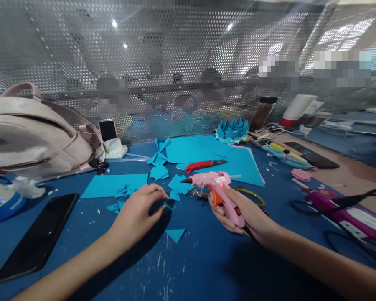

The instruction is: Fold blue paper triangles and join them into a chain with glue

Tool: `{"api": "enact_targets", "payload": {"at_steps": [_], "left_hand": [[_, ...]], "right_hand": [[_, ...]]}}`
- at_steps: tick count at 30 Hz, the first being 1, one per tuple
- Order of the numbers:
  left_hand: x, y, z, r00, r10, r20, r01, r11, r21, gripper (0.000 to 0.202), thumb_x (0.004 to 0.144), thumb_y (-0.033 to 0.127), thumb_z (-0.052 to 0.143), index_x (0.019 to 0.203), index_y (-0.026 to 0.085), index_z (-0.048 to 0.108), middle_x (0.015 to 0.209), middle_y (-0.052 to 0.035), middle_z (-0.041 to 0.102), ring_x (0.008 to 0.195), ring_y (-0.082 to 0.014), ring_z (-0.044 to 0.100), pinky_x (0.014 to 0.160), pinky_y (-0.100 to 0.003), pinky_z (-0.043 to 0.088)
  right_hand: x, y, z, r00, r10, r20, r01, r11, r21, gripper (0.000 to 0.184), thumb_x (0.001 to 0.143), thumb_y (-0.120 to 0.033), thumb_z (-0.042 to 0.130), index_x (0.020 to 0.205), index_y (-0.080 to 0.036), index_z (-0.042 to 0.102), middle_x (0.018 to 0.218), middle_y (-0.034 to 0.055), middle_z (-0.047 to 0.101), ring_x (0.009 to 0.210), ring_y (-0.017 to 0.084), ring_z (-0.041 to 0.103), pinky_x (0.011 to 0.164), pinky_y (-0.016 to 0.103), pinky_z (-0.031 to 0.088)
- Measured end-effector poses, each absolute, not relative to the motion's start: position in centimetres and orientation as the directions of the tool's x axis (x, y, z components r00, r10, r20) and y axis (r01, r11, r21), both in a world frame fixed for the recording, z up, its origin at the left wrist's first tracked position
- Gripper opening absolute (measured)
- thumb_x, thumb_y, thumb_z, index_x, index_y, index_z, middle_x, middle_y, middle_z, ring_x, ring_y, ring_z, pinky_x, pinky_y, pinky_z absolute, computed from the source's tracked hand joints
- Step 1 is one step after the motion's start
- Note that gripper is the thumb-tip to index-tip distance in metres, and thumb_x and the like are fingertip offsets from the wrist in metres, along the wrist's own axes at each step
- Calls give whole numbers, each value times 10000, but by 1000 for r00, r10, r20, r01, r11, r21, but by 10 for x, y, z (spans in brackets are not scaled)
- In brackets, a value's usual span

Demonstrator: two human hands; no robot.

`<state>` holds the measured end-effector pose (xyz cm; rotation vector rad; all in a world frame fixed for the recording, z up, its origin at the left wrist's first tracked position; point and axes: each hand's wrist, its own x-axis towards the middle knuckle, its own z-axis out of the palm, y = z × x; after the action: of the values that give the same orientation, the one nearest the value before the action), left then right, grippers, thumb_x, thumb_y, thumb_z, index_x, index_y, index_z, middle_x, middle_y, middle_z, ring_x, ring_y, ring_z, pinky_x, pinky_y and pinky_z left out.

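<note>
My right hand (221, 215) is wrapped round the handle of a pink hot glue gun (217, 180), its dark nozzle pointing left. A thin string of glue hangs under the gun's front. My left hand (144, 205) is closed in a pinch on a small folded blue paper piece (168, 206), mostly hidden by the fingers. Below it a blue paper triangle (176, 235) lies on the table. Folded blue paper pieces (179, 186) lie just behind the hands. A red-handled utility knife (203, 166) rests on blue paper sheets (194, 148) beyond the glue gun.
A finished-looking blue paper flower (232, 131) stands at the back. To the left are a pale backpack (34, 133) and a black phone (37, 236). On the right lie a purple power strip (344, 215) with cables and yellow-and-blue tools (285, 154). A perforated metal screen (163, 75) closes the back.
</note>
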<state>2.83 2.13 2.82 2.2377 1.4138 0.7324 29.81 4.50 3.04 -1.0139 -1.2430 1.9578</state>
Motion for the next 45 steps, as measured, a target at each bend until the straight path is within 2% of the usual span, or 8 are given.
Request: {"api": "enact_targets", "payload": {"at_steps": [5,9,13,21,27,30,35,45], "left_hand": [[48,8,39,361,893,269,619,-446,647,234,957,177,443,989,203,673,1102,-88,631,1036,-232,579,936,-420,437],[84,-4,26,397,918,15,47,-37,998,218,898,300,613,1046,148,663,1057,-125,673,1011,-251,620,952,-425,442],[119,-7,15,442,897,14,-141,54,989,432,849,415,671,1168,136,584,1106,-124,683,1012,-235,652,955,-388,470],[133,-15,29,389,921,10,-302,118,946,400,768,464,784,919,122,640,807,-46,685,740,-155,639,706,-261,500],[134,-38,12,422,906,-19,-488,245,838,361,826,419,758,939,92,656,727,-38,665,636,-112,618,652,-227,492],[139,-47,-4,464,884,-47,-563,336,755,374,831,408,761,1014,100,653,741,-43,674,607,-112,636,636,-239,521],[145,-51,-12,507,862,-5,-548,327,770,399,823,442,760,991,99,648,704,-57,688,534,-95,624,542,-181,490],[142,-50,-5,524,851,-42,-478,335,812,432,827,503,719,947,103,609,574,-9,613,481,-91,563,498,-173,452]], "right_hand": [[296,44,29,-455,873,-178,-148,-271,-951,466,889,-578,558,709,-150,592,632,14,580,580,108,516,580,222,433],[293,38,21,-341,926,-159,-177,-229,-957,515,744,-656,684,879,-159,672,886,55,672,839,193,602,804,303,485],[291,25,19,-452,880,-148,-153,-240,-959,566,758,-693,662,998,-180,652,947,64,662,894,223,604,839,366,490],[296,8,36,-583,812,-20,-30,-46,-998,484,837,-636,623,912,-160,579,745,6,568,601,114,515,581,249,441],[333,19,45,-471,852,228,258,380,-888,370,927,-549,529,857,-188,577,766,11,560,658,138,530,597,237,415],[352,15,49,-567,796,210,507,538,-674,319,970,-420,497,764,-190,576,696,2,569,620,133,506,577,232,367],[360,-3,55,-683,717,142,595,658,-461,306,1028,-333,377,865,-203,601,772,25,641,686,152,593,639,240,382],[353,-2,47,-668,743,-26,618,536,-575,418,1042,-411,293,800,-190,553,669,-2,539,581,119,475,565,236,310]]}}
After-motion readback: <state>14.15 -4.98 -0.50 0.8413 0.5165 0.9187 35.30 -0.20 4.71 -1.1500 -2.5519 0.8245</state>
